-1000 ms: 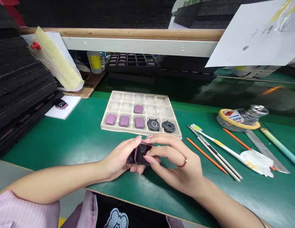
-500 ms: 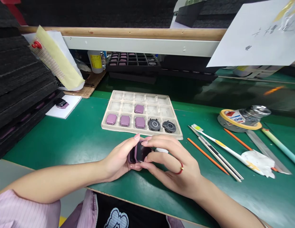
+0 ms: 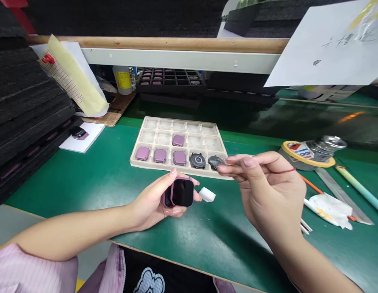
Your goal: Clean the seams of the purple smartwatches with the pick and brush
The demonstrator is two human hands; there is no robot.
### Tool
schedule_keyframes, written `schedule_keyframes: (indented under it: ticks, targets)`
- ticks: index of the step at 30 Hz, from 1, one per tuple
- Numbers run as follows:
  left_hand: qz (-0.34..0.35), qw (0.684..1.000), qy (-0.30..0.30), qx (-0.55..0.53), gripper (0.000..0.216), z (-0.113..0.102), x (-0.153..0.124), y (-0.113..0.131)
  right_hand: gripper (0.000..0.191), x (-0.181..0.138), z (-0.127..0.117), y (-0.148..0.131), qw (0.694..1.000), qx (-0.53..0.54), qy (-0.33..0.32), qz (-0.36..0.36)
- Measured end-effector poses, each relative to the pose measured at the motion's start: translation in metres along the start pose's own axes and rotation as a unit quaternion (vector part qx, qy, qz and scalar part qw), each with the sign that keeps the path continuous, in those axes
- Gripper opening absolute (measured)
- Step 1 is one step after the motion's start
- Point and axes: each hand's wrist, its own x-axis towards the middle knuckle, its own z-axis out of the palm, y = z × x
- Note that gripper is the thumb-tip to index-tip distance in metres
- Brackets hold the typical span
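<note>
My left hand point(image 3: 150, 201) is closed around a purple watch case point(image 3: 180, 193) with a black screen, held on edge just above the green mat. My right hand point(image 3: 270, 189) is raised to the right of it, thumb and fingertips pinched together over the front right corner of the beige tray point(image 3: 152, 122); what they pinch is too small to make out. A small white block point(image 3: 207, 194) lies on the mat between my hands. The tray holds several purple cases point(image 3: 160, 155) and two black round parts point(image 3: 197, 160).
To the right lie a toothbrush point(image 3: 279, 184), orange sticks point(image 3: 311, 185), a metal ruler point(image 3: 339, 193), a white wipe point(image 3: 327, 204), a tape roll point(image 3: 298, 156) and a metal dispenser point(image 3: 327, 145). Black foam stacks point(image 3: 24, 101) stand at left beside a white card point(image 3: 82, 140). A black tray point(image 3: 169, 77) sits under the shelf.
My right hand has let go of the watch case and lifted up and right with its fingers pinched. The white block now shows on the mat. My left hand keeps the case.
</note>
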Motion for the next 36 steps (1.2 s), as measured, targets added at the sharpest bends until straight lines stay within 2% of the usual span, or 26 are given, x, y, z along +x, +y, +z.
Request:
schedule_keyframes:
  ticks: [3,6,8,10,12,14,16,19,22,25,31,34,36]
  targets:
    - [0.0,1.0,-0.002,-0.011,0.036,0.0,-0.001,0.001,0.013,-0.001,0.002,0.001,0.999,0.027,-0.014,0.01]
    - [-0.005,1.0,-0.003,-0.016,0.034,0.001,-0.001,0.001,0.017,-0.003,0.003,0.0,0.999,0.027,-0.031,-0.001]
    - [-0.006,1.0,-0.006,-0.015,0.035,0.001,-0.001,0.001,0.01,-0.005,0.003,0.0,0.999,0.011,-0.044,-0.01]
    - [-0.005,1.0,-0.008,-0.012,0.036,0.001,-0.001,0.002,0.002,-0.006,0.003,0.0,0.997,-0.024,-0.057,-0.044]
    - [-0.006,1.0,-0.009,-0.011,0.038,0.001,-0.001,0.001,0.008,-0.007,0.002,-0.001,0.987,-0.083,-0.069,-0.117]
    - [-0.006,1.0,-0.012,-0.01,0.042,0.0,0.0,0.0,0.017,-0.008,0.001,-0.002,0.958,-0.151,-0.106,-0.22]
    - [-0.007,1.0,-0.011,-0.009,0.046,0.0,0.001,-0.001,0.027,-0.01,0.0,-0.004,0.914,-0.201,-0.171,-0.308]
    - [-0.012,1.0,0.002,-0.009,0.045,-0.001,0.001,-0.001,0.037,-0.014,-0.003,-0.008,0.864,-0.227,-0.258,-0.367]
    - [-0.016,1.0,0.007,-0.004,0.044,-0.002,0.001,-0.001,0.037,-0.018,-0.005,-0.01,0.853,-0.216,-0.31,-0.361]
    - [-0.012,1.0,0.01,0.002,0.046,-0.003,0.001,-0.001,0.033,-0.019,-0.004,-0.011,0.852,-0.212,-0.333,-0.343]
    - [0.008,0.998,0.019,0.053,0.053,-0.003,0.002,-0.003,0.028,-0.02,0.006,-0.006,0.836,-0.265,-0.285,-0.386]
    - [0.032,0.993,0.005,0.113,0.056,-0.003,0.001,-0.006,0.051,-0.025,0.01,0.0,0.86,-0.288,-0.283,-0.311]
    - [0.04,0.99,-0.001,0.134,0.054,-0.003,0.001,-0.008,0.057,-0.027,0.011,0.002,0.875,-0.278,-0.3,-0.258]
